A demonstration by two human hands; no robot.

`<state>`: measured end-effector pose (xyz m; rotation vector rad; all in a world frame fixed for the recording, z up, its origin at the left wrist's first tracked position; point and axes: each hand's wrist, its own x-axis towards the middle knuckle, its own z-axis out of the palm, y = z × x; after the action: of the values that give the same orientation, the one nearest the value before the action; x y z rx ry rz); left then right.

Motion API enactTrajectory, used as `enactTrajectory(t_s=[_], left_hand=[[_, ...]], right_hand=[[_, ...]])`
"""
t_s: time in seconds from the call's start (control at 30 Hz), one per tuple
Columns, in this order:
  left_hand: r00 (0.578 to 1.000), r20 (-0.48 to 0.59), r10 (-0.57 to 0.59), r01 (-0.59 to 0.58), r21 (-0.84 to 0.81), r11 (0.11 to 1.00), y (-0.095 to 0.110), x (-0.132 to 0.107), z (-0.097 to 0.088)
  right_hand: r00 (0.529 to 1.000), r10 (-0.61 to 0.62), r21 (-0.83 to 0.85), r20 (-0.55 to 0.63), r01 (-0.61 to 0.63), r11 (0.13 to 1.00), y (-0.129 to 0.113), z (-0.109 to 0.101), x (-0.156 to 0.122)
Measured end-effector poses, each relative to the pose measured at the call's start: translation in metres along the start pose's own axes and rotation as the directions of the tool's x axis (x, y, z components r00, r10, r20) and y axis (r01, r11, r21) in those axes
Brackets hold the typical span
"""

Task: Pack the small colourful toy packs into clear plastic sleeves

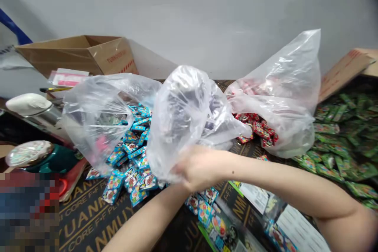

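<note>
My right hand (198, 166) reaches in from the right and is closed around the gathered lower end of a crumpled clear plastic bag (184, 114), held puffed up above the table. My left forearm comes up from the bottom. Its wrist (173, 193) ends under the right hand and the bag, so the left fingers are hidden. Below and left of the bag lies a heap of small blue sachets (132, 161), partly under another clear bag (97, 118). To the right, a third clear bag (283, 90) holds red sachets (260, 128).
Green sachets (342, 141) cover the table at the right, beside a cardboard flap (342, 71). An open cardboard box (79, 53) stands at the back left. A tape dispenser (38, 155) and a white-topped tool (29, 104) sit at the left. Printed leaflets (260, 197) lie near me.
</note>
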<state>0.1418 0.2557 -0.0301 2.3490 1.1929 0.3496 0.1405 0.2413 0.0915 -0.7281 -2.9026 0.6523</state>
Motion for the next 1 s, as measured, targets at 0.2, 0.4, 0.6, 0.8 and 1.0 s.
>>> enactTrajectory(t_s=[0.2, 0.4, 0.6, 0.8, 1.0], left_hand=[[0.951, 0.058, 0.304, -0.304, -0.01, 0.953, -0.016, -0.069, -0.048], [0.964, -0.111, 0.242, -0.224, 0.148, 0.963, -0.034, -0.047, -0.111], [0.967, -0.198, 0.161, -0.074, 0.385, 0.92, -0.07, -0.037, -0.124], [0.986, -0.161, -0.031, 0.105, 0.469, 0.877, -0.086, -0.092, -0.091], [0.982, -0.127, -0.139, 0.18, 0.419, 0.89, -0.055, -0.19, -0.041]], right_hand=[[0.977, 0.041, -0.358, -0.211, -0.117, 0.926, 0.056, -0.025, -0.046], [0.671, 0.224, -0.392, -0.707, -0.635, 0.665, 0.134, -0.099, -0.047], [0.737, 0.226, -0.448, -0.637, -0.592, 0.669, 0.172, -0.036, -0.05], [0.641, 0.479, -0.202, -0.6, -0.701, 0.684, 0.164, 0.058, -0.074], [0.568, 0.478, -0.088, -0.67, -0.7, 0.708, 0.102, 0.108, -0.084]])
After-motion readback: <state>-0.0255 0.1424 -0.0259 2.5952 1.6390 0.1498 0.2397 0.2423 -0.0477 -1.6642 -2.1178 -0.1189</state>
